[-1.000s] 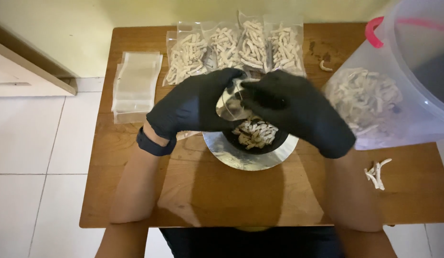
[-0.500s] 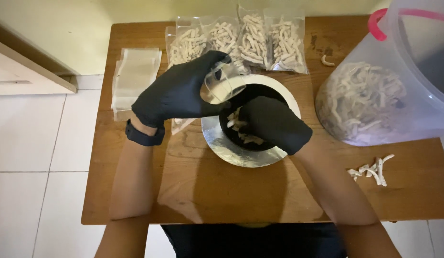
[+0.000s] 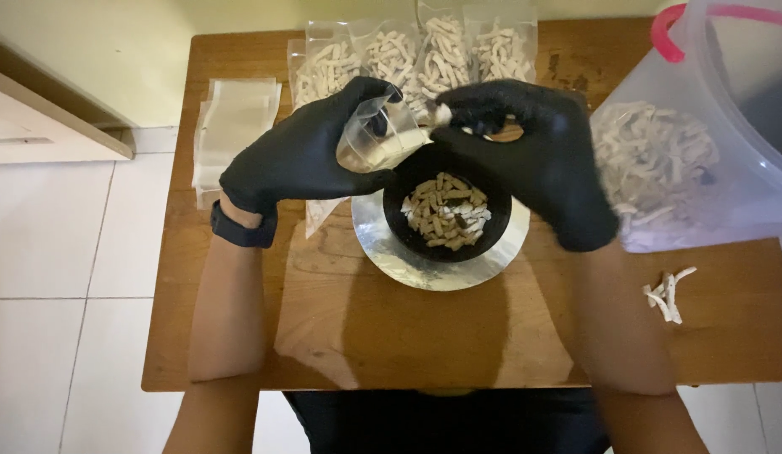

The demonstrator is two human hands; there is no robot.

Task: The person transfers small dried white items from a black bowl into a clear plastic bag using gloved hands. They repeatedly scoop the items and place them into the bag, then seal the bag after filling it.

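Left hand (image 3: 303, 155) grip clamped on clear bag (image 3: 381, 134), right hand (image 3: 534, 147) grip pinched, contents hidden

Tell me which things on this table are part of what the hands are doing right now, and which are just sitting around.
In hand:
left hand holding the open clear pouch
right hand at the pouch's mouth
black bowl of small sticks on the silver plate

Lying about:
filled pouches
stack of empty pouches
clear tub of sticks
loose sticks
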